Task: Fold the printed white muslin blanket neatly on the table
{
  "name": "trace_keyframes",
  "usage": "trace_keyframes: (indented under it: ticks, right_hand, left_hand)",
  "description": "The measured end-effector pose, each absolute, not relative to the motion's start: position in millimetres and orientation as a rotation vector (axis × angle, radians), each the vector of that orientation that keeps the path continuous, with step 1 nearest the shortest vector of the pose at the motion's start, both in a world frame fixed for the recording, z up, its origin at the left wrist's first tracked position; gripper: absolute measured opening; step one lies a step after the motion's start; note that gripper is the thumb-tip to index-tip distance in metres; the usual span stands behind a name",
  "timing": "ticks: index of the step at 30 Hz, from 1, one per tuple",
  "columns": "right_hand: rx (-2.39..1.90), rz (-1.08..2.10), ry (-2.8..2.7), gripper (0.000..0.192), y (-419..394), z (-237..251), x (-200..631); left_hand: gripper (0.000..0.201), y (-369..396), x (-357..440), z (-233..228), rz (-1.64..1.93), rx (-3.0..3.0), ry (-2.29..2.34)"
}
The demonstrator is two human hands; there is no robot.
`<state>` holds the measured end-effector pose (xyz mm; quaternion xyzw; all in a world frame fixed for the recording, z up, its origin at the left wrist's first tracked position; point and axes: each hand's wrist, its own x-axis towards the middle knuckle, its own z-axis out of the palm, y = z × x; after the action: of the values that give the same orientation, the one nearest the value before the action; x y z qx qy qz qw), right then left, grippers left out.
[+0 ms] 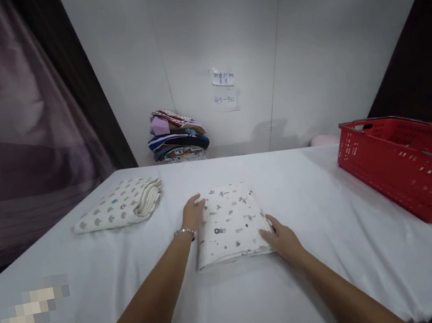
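Observation:
A folded white cloth with small dark prints (231, 224) lies flat in the middle of the white-covered table (316, 210). My left hand (194, 212) rests on the cloth's far left edge, fingers spread; a bracelet is on that wrist. My right hand (282, 239) touches the near right corner of the cloth, fingers laid against its edge. Neither hand lifts it.
A second folded patterned cloth (121, 203) lies at the table's left. A red plastic basket (413, 166) stands at the right. A stack of folded colourful fabrics (177, 135) sits against the white wall, beside paper notes (224, 89). A dark curtain hangs at left.

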<state>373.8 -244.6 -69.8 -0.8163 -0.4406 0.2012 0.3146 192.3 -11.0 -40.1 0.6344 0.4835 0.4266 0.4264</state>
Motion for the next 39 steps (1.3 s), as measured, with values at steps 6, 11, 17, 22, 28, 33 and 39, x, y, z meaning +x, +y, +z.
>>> trace_keyframes:
  ticks: [6,11,17,22,28,33,39]
  right_hand:
    - [-2.196,0.452,-1.146,0.058,-239.8,-71.1,372.6]
    - [-2.112,0.462,-1.069,0.058,-242.2,-75.3,371.4]
    - [-1.705,0.364,-0.909,0.051,-256.8,-90.2,376.0]
    - [-1.521,0.1,-1.111,0.029,-273.9,-96.0,383.0]
    - [-1.561,-0.06,-1.475,0.024,-282.1,-90.8,376.1]
    - [-1.702,-0.077,-1.575,0.027,-282.5,-86.6,371.1]
    - [-1.717,-0.1,-1.62,0.027,-279.2,-88.4,369.7]
  left_hand:
    - [0.03,-101.5,149.7,-68.0,1.091,2.051,1.005]
    - [0.029,-147.0,132.9,-80.2,1.105,2.414,0.831]
    - [0.025,-154.0,133.0,-82.9,1.075,2.598,0.866]
    - [0.024,-157.9,135.6,-77.0,1.083,2.622,0.844]
    - [0.024,-161.3,141.3,-72.9,1.03,2.614,0.892]
    - [0.022,-163.0,146.5,-71.1,0.998,2.579,0.943]
    - [0.02,-166.8,152.0,-68.7,0.978,2.532,1.036]
